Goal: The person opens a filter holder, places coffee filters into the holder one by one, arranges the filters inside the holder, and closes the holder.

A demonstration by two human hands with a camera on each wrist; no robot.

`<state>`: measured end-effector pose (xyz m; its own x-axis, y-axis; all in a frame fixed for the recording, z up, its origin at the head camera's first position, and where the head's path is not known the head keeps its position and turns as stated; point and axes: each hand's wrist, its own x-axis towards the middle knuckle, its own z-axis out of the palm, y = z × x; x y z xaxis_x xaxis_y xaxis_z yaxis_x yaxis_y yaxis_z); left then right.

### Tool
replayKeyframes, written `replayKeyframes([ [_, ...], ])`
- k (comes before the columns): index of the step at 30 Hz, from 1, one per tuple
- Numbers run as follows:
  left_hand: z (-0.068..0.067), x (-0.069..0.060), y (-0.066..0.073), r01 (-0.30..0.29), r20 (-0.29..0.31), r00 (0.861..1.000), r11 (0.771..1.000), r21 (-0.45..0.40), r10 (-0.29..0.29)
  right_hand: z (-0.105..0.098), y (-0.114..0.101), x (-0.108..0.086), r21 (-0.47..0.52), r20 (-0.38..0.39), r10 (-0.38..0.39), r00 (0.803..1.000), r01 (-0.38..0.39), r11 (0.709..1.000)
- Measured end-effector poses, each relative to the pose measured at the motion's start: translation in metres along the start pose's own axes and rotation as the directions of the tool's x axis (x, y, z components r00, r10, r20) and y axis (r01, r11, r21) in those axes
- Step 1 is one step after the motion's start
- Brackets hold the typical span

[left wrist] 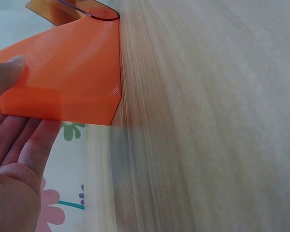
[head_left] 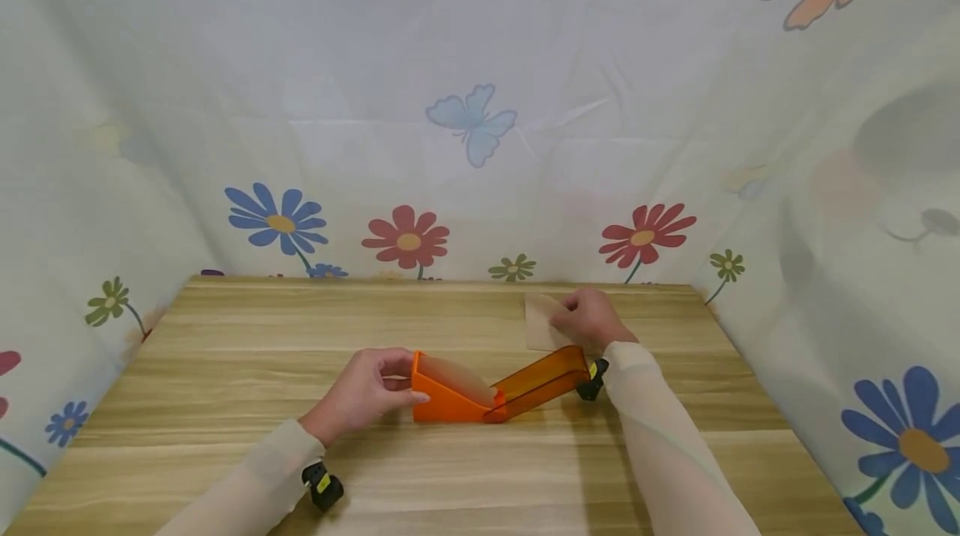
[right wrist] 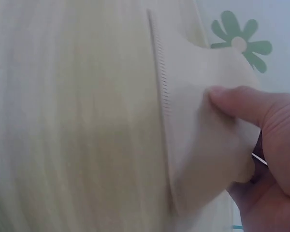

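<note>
Paper filter pinched in right hand, orange holder gripped in left

An orange filter holder (head_left: 450, 408) is gripped at its left end by the left hand (head_left: 366, 390): the thumb is laid along the near side and the fingers are set against the end wall, as is also shown in the left wrist view. The holder is placed near the middle of the worktop (head_left: 442, 478), with its base seemingly rested on the wood. Beige paper (head_left: 450, 374) can be seen inside it. A translucent amber lid (head_left: 542, 382) is joined to the holder's right end and is tilted up and outward to the right, its raised end seen just beside the right wrist's black camera (head_left: 592, 382).

A beige paper filter (head_left: 540, 326) is pinched between the thumb and fingers of the right hand (head_left: 594, 318), beyond the lid and toward the back of the worktop. In the right wrist view the sheet is seen to be curved by the grip, and a crimped seam (right wrist: 161, 67) is shown along one edge. Whether the worktop is touched by that edge cannot be told.

Both arms are covered by pale sleeves (head_left: 671, 444). The worktop is bordered by a white curtain (head_left: 360, 119) printed with flowers and butterflies.
</note>
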<state>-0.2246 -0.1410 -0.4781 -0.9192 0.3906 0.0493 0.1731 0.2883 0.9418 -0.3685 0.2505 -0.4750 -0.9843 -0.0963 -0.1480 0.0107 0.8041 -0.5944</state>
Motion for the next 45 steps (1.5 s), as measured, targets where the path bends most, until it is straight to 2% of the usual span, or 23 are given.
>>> replayKeyframes([
  [7,0.0,-0.001,0.001,0.007,0.005,1.0,1.0,-0.002,-0.007,-0.02,0.0,-0.004,0.046,0.064,-0.068,0.996,0.065,0.997],
  [17,0.0,-0.001,0.001,-0.001,0.003,1.0,1.0,0.005,0.001,-0.046,-0.018,-0.024,0.137,0.081,-0.16,0.984,0.149,0.979],
  [22,0.0,-0.001,0.0,-0.005,0.001,1.0,1.0,0.012,0.005,-0.052,-0.028,-0.034,0.12,0.076,-0.218,0.973,0.208,0.971],
  [29,0.001,-0.001,-0.001,-0.012,-0.002,1.0,1.0,0.017,0.012,-0.064,-0.058,-0.053,0.082,0.084,-0.295,0.952,0.288,0.954],
  [37,0.001,-0.001,0.0,-0.011,-0.001,1.0,1.0,0.017,0.011,-0.068,-0.082,-0.073,0.062,0.062,-0.375,0.925,0.371,0.927],
  [45,0.001,0.0,0.002,-0.008,-0.003,1.0,1.0,0.012,0.008,-0.062,-0.106,-0.09,0.11,0.038,-0.414,0.91,0.408,0.906],
])
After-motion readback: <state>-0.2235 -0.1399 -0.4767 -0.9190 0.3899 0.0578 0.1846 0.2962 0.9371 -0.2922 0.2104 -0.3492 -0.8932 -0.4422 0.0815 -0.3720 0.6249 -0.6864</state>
